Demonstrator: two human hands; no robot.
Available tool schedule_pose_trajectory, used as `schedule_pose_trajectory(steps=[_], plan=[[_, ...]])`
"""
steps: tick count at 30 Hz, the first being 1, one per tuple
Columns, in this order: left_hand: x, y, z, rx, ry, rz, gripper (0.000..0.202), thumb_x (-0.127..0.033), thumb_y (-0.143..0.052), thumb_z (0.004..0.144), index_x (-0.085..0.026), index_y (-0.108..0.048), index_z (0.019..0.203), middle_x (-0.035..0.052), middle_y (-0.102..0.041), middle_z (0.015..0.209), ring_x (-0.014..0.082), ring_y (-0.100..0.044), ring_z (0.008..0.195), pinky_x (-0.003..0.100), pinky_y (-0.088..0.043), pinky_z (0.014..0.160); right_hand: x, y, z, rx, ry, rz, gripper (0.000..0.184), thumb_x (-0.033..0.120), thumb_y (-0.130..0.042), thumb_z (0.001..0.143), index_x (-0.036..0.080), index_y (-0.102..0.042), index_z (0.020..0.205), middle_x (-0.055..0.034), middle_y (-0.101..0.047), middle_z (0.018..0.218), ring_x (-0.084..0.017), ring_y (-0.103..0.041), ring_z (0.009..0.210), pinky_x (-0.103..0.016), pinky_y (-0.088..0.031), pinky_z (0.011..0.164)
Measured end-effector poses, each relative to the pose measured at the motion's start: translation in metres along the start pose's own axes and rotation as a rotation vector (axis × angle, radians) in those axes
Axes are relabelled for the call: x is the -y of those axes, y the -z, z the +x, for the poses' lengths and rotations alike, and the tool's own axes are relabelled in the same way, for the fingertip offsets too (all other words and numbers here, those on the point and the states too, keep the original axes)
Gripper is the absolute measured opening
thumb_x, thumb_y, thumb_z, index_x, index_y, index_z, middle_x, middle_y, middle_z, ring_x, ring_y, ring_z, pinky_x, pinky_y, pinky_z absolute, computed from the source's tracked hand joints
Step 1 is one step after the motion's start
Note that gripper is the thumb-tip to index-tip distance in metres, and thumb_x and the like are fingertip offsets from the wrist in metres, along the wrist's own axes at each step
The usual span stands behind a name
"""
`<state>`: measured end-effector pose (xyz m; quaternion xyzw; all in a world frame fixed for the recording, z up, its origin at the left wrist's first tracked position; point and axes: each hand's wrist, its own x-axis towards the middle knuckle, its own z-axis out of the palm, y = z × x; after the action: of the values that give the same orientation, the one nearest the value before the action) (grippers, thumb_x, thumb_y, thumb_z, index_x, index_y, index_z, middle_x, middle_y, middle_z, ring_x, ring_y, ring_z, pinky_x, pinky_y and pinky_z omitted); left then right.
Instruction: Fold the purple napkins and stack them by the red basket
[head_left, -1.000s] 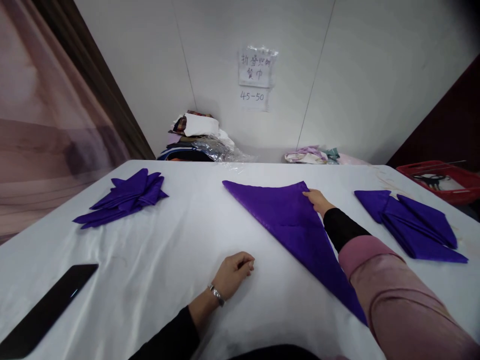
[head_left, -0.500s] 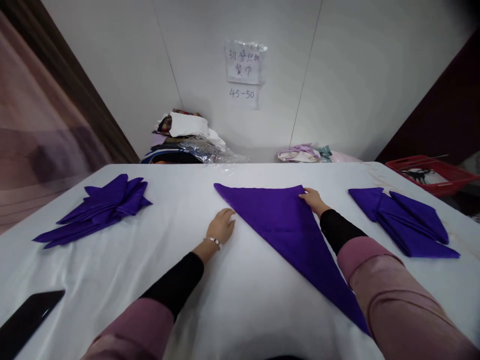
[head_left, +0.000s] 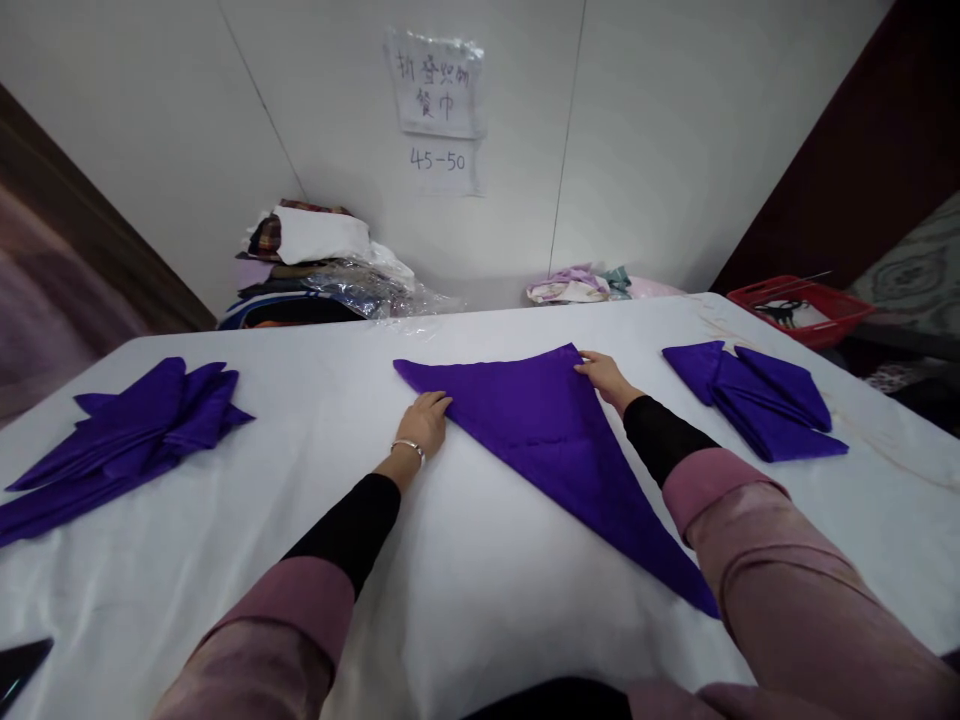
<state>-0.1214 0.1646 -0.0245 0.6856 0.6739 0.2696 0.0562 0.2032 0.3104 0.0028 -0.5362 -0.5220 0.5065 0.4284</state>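
Observation:
A purple napkin (head_left: 547,420), folded into a triangle, lies across the middle of the table with its long edge toward me. My left hand (head_left: 422,425) is at that long edge near the left point, thumb and fingers closed on the cloth. At the upper right corner my right hand (head_left: 606,378) pinches the napkin between thumb and fingers. The lower right point of the triangle runs down beside my right sleeve. Between my hands the far edge dips slightly.
A folded purple napkin (head_left: 765,395) lies at right; a pleated purple bundle (head_left: 157,415) lies at left. A dark flat device (head_left: 22,670) is at lower left. Behind the white table (head_left: 300,540) are a clothes pile (head_left: 315,260), pale fabrics (head_left: 574,284) and a red basket (head_left: 832,318).
My left hand has come onto the napkin's long edge and closed there. The far edge, straight before, now sags a little. My right hand still holds its corner. The camera view has shifted.

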Motion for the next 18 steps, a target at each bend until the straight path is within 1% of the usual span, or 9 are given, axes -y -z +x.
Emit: schedule_pose_trajectory(steps=[2, 4, 6, 8, 10, 12, 14, 16, 18], plan=[[-0.001, 0.005, -0.005, -0.031, 0.043, -0.053, 0.039, -0.011, -0.043, 0.075, -0.016, -0.063, 0.108, 0.0111, -0.059, 0.124, 0.0259, -0.047, 0.121, 0.044, -0.036, 0.105, 0.014, -0.005, -0.008, 0.062, 0.03, 0.025, 0.037, 0.008, -0.06, 0.068, 0.01, -0.063, 0.106, -0.0041, -0.07, 0.075, -0.012, -0.062, 0.062, -0.023, -0.051, 0.062], [-0.005, 0.012, -0.013, -0.061, 0.101, -0.112, 0.039, -0.015, -0.043, 0.077, -0.017, -0.061, 0.111, 0.0103, -0.058, 0.124, 0.0244, -0.049, 0.118, 0.042, -0.039, 0.102, 0.031, -0.013, -0.02, 0.171, 0.075, 0.059, 0.04, 0.01, -0.062, 0.068, 0.011, -0.063, 0.108, -0.0037, -0.07, 0.077, -0.012, -0.062, 0.062, -0.023, -0.051, 0.063], [-0.014, 0.023, -0.025, -0.069, 0.153, -0.172, 0.036, -0.023, -0.043, 0.081, -0.017, -0.059, 0.113, 0.0101, -0.062, 0.118, 0.0227, -0.058, 0.107, 0.04, -0.047, 0.093, 0.047, -0.025, -0.038, 0.297, 0.137, 0.074, 0.045, 0.013, -0.063, 0.069, 0.012, -0.061, 0.114, -0.0032, -0.07, 0.079, -0.012, -0.062, 0.062, -0.024, -0.051, 0.063], [-0.029, 0.036, -0.041, -0.035, 0.231, -0.35, 0.038, -0.036, -0.045, 0.083, -0.016, -0.057, 0.114, 0.0102, -0.065, 0.112, 0.0209, -0.064, 0.093, 0.037, -0.052, 0.083, 0.061, -0.041, -0.064, 0.398, 0.211, 0.027, 0.048, 0.017, -0.063, 0.071, 0.014, -0.059, 0.119, -0.0025, -0.07, 0.081, -0.012, -0.063, 0.062, -0.025, -0.051, 0.063], [-0.05, 0.052, -0.065, 0.031, 0.354, -0.669, 0.049, -0.048, -0.052, 0.08, -0.016, -0.054, 0.117, 0.0114, -0.064, 0.114, 0.0212, -0.065, 0.091, 0.037, -0.052, 0.08, 0.071, -0.06, -0.099, 0.477, 0.314, -0.077, 0.047, 0.018, -0.061, 0.074, 0.017, -0.058, 0.121, -0.0024, -0.071, 0.088, -0.014, -0.065, 0.07, -0.029, -0.052, 0.069], [-0.071, 0.069, -0.095, 0.1, 0.474, -0.979, 0.061, -0.055, -0.058, 0.075, -0.018, -0.049, 0.123, 0.0137, -0.059, 0.122, 0.0242, -0.063, 0.097, 0.04, -0.052, 0.082, 0.074, -0.079, -0.142, 0.547, 0.464, -0.191, 0.047, 0.016, -0.059, 0.075, 0.021, -0.057, 0.122, -0.0031, -0.068, 0.107, -0.018, -0.064, 0.093, -0.034, -0.05, 0.084], [-0.088, 0.083, -0.129, 0.181, 0.576, -1.283, 0.066, -0.062, -0.055, 0.074, -0.022, -0.047, 0.126, 0.0135, -0.057, 0.125, 0.0278, -0.061, 0.103, 0.045, -0.05, 0.084, 0.071, -0.097, -0.187, 0.672, 0.58, -0.302, 0.047, 0.014, -0.055, 0.078, 0.023, -0.055, 0.125, -0.0032, -0.061, 0.122, -0.019, -0.057, 0.11, -0.037, -0.044, 0.096], [-0.097, 0.094, -0.164, 0.257, 0.689, -1.517, 0.066, -0.069, -0.049, 0.074, -0.025, -0.05, 0.122, 0.0114, -0.061, 0.119, 0.0295, -0.061, 0.103, 0.049, -0.049, 0.085, 0.06, -0.112, -0.23, 0.809, 0.657, -0.393, 0.047, 0.014, -0.049, 0.083, 0.025, -0.051, 0.129, -0.0021, -0.06, 0.124, -0.019, -0.056, 0.112, -0.036, -0.043, 0.097], [-0.098, 0.099, -0.196, 0.301, 0.806, -1.632, 0.059, -0.069, -0.048, 0.075, -0.025, -0.057, 0.114, 0.0091, -0.066, 0.109, 0.0283, -0.064, 0.097, 0.05, -0.049, 0.086, 0.046, -0.124, -0.266, 0.916, 0.692, -0.467, 0.048, 0.015, -0.047, 0.086, 0.026, -0.046, 0.133, -0.0024, -0.062, 0.122, -0.019, -0.059, 0.108, -0.035, -0.045, 0.094]])
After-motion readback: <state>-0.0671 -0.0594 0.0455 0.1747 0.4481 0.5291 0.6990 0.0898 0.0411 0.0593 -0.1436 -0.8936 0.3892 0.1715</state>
